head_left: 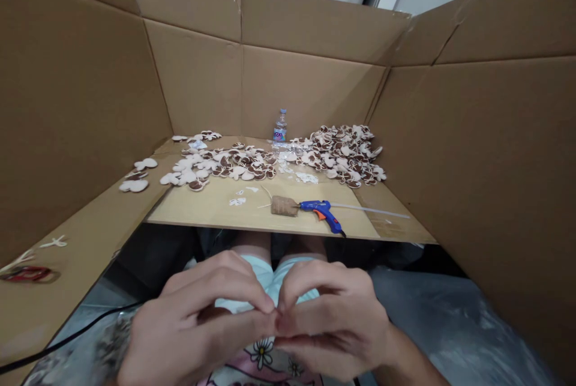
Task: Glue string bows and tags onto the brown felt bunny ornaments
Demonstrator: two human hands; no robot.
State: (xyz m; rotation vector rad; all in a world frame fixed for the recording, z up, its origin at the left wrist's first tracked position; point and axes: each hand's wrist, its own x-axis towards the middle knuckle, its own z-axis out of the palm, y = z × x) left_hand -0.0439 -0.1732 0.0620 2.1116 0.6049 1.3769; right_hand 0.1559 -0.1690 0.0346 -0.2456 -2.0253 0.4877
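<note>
My left hand (211, 314) and my right hand (333, 314) meet in front of my lap, below the board's front edge. Thumb and fingers of each are pinched together, tip against tip. Whatever lies between the fingertips is hidden or too small to make out. Beyond them on the board (207, 209) rests a blue glue gun (317, 207) with an orange trigger, its nozzle at a brown wrapped block (284, 206). A clear glue stick (373, 210) sticks out of its back.
Brown and white padded shapes with cords form a heap (346, 155) at right and a spread (229, 164) at left. A water bottle (279, 128) stands behind. White paper bits (306, 177), a red-handled tool (27, 274) and a black cable (76, 335) lie about. Cardboard walls (310, 86) surround the board.
</note>
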